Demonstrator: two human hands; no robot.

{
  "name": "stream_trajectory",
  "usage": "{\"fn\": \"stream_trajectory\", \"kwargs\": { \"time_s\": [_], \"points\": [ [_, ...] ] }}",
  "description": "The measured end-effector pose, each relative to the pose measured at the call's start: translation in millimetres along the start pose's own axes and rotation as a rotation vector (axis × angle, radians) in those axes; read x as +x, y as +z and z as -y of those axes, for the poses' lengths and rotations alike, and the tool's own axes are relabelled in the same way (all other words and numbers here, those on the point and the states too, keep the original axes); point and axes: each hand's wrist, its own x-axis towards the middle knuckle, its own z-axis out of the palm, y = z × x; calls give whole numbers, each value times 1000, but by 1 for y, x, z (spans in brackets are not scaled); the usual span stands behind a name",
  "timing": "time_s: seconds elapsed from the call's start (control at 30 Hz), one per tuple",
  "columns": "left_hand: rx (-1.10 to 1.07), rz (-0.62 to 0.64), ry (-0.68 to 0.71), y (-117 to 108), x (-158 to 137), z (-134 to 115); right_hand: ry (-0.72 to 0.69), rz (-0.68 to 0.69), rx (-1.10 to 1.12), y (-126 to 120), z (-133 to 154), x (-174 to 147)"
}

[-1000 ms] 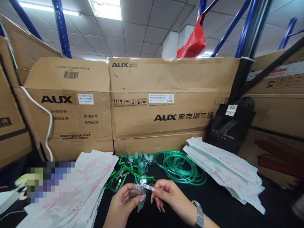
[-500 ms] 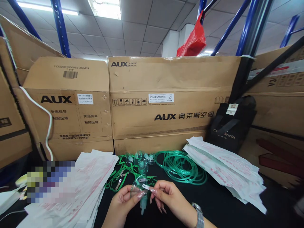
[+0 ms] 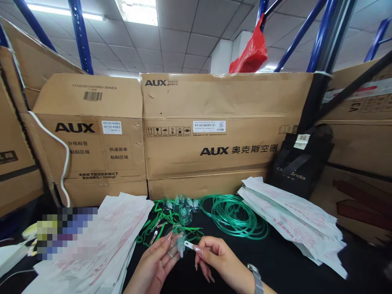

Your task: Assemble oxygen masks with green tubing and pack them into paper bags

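Low in the middle, my left hand (image 3: 156,259) is turned partly palm up and holds a clear green-tinted oxygen mask (image 3: 181,241), its tube connector pointing down toward me. My right hand (image 3: 216,255) pinches a small flat metal nose clip (image 3: 189,245) with a hole at its end, close beside the mask's connector. Just beyond my hands lie tangled green elastic straps (image 3: 148,224), with a few more metal clips (image 3: 156,236) among them. Several other clear masks (image 3: 185,214) are heaped behind the held one. My left fingers partly hide the held mask's edge.
Coiled green tubing (image 3: 234,218) lies to the right of the masks. White printed bags are stacked at left (image 3: 88,245) and right (image 3: 294,222). Cardboard boxes (image 3: 226,102) wall off the back, and a black bag (image 3: 301,163) stands at right.
My left hand has turned the mask and opened its fingers more beneath it, so the connector faces me more. The right hand keeps the nose clip in nearly the same place.
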Motion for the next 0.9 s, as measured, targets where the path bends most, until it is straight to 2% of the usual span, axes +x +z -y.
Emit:
{"fn": "stream_trajectory", "kwargs": {
  "time_s": [0.17,0.23,0.4,0.63,0.73,0.9],
  "points": [
    [-74,-12,-1,0,-2,5,32,35,-46,6,-5,0],
    [-84,47,-31,-1,-2,8,46,40,-88,8,-6,-1],
    [-131,299,-90,-4,-3,9,50,111,-155,5,2,-6],
    [-161,459,-261,-2,-9,0,-64,150,-128,-4,20,-10],
    [-140,474,-303,0,-11,-1,-142,145,-174,-1,20,-10],
    [-31,361,-193,6,-14,-5,-196,85,-99,-3,22,-9]
  ]
}}
